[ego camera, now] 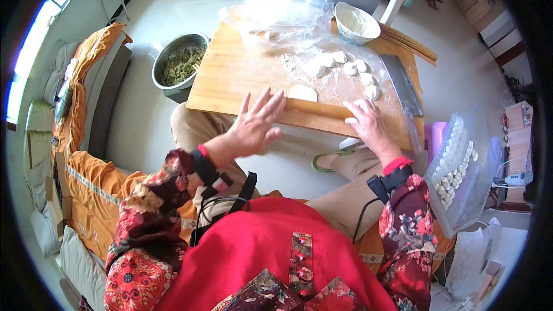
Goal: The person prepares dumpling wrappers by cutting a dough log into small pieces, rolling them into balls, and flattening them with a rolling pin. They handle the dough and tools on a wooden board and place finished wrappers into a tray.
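Note:
A wooden rolling pin point(319, 107) lies along the near edge of a floured wooden board point(220, 77). My left hand point(258, 119) is spread flat at the pin's left end, fingers apart; its palm's contact is hidden. At the other end, my right hand point(367, 121) rests over the pin with bent fingers. A flattened dough wrapper point(302, 93) sits just beyond the pin. Several white dough pieces point(349, 68) lie in loose flour farther back, on the right half of the board.
A metal bowl of chopped green filling point(179, 62) stands left of the board. Crumpled clear plastic point(289, 13), a flour-dusted bowl point(357, 23), a bundle of sticks point(408, 43) and a wide dark blade point(402, 84) occupy its far and right sides. A plastic container point(458, 198) holds several dumplings.

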A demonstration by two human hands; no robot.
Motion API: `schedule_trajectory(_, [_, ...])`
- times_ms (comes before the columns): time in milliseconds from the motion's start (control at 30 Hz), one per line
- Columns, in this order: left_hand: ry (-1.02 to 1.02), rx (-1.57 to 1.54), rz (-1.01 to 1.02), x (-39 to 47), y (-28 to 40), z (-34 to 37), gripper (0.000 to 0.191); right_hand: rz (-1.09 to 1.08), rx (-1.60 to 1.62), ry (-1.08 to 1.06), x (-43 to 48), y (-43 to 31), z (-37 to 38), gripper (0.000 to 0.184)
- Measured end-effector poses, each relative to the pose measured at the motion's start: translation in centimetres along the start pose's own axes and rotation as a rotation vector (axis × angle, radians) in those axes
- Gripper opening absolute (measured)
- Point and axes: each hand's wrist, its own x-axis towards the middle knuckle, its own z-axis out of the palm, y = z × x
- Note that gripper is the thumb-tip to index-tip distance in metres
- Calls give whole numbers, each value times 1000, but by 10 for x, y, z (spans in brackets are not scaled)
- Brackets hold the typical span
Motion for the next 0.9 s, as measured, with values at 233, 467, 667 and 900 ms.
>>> schedule_trajectory(233, [473,-74,-143,70,-24,11,70,100,5,51,26,-1,19,36])
schedule_trajectory(467, [357,-161,-94,68,12,7,55,212,51,176,17,-2,11,35])
schedule_trajectory(667, [306,-181,82,51,-4,3,55,188,69,84,6,-13,6,33])
schedule_trajectory(900, [117,43,100,37,-14,0,70,0,-22,75,0,-40,16,37])
